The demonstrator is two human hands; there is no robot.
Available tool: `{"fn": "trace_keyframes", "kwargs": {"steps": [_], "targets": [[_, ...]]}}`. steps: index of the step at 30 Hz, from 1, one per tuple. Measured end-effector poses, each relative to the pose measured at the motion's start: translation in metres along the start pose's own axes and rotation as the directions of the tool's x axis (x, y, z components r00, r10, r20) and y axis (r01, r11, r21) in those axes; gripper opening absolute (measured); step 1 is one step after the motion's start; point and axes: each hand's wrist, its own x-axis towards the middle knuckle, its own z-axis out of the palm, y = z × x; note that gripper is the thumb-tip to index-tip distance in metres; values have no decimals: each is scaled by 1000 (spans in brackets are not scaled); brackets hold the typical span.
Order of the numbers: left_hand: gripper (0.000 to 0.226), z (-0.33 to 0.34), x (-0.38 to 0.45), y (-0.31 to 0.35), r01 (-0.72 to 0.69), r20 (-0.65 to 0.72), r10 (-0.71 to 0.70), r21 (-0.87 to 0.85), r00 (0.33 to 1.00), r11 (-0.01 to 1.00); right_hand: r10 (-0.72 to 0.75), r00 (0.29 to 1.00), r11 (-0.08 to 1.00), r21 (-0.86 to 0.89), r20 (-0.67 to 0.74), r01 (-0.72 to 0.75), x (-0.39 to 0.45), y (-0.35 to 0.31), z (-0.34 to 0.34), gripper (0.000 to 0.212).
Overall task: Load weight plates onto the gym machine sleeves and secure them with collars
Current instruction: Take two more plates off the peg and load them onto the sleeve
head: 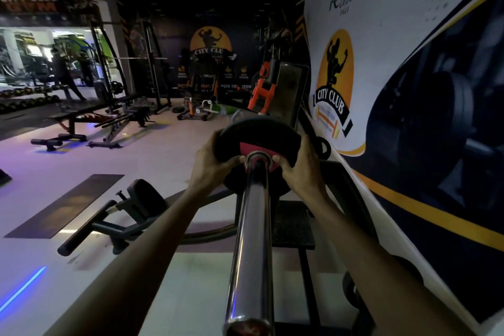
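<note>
Weight plate (256,136): black with a red centre, threaded on the chrome sleeve (252,226), far along it. Left hand (210,157) grips the plate's left rim; right hand (301,169) grips the right rim, thumbs near the hub. Banner (409,63) just to the right.

Plate (256,142) on sleeve (252,229), banner (409,63) right.

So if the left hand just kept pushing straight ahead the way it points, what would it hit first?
The left hand already grips the weight plate threaded on the chrome sleeve, so it meets the plate itself. Past that, likely the dark machine frame behind it, though depth there is hard to judge.
</note>
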Motion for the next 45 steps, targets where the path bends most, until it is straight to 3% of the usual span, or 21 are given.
{"fn": "trace_keyframes", "kwargs": {"steps": [15,19,22,25,27,31,35,37,45], "targets": [[77,-6,-35,-7,28,-53,-27,18,998,999,44,998,998,-39,52,-42,-29,9,-17,80],[47,-3,-80,-1,51,-83,-49,28,995,998,47,999,999,-18,17,-46,-70,22,-37,64],[41,12,-122,3,94,73,-89,-68,993,993,69,997,997,-45,43,-67,-103,34,-55,58],[41,45,-162,7,214,167,-191,-126,967,969,103,992,987,-132,74,-93,-139,53,-79,55],[55,70,-185,12,273,238,-246,-83,940,959,152,986,977,-164,71,-138,-163,68,-98,56],[51,113,-216,22,145,308,-152,45,939,988,213,972,959,-214,95,-189,-208,101,-142,56],[35,165,-237,35,99,391,-117,65,913,993,299,949,930,-256,104,-265,-239,145,-188,54],[39,199,-246,41,90,439,-115,77,891,993,327,940,922,-254,99,-294,-250,171,-211,53],[42,352,-281,76,251,477,-284,135,831,959,380,917,895,-302,126,-329,-257,290,-285,48]]}}
